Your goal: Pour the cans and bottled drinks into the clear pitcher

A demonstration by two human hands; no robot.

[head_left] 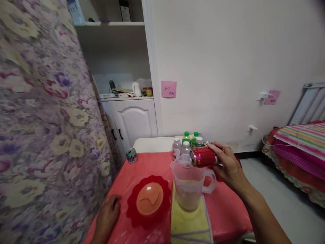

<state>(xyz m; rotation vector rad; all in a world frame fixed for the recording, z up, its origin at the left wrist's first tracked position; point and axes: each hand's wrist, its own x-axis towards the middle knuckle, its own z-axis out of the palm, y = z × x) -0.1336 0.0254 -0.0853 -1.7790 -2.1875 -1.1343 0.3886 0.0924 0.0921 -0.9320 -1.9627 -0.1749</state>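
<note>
Red table [152, 164], one pitcher [188, 194]; right hand [230, 165] grips one can [203, 157], left hand [108, 210] half-curled, empty.

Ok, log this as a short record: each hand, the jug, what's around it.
Right hand: holds a red can, tilted over the jug
Left hand: at the red tablecloth's left edge, nothing seen in it
Jug: translucent, liquid inside, standing on a yellow cloth
Left of jug: red scalloped item, orange center
Behind jug: bottles with white or green caps
</note>
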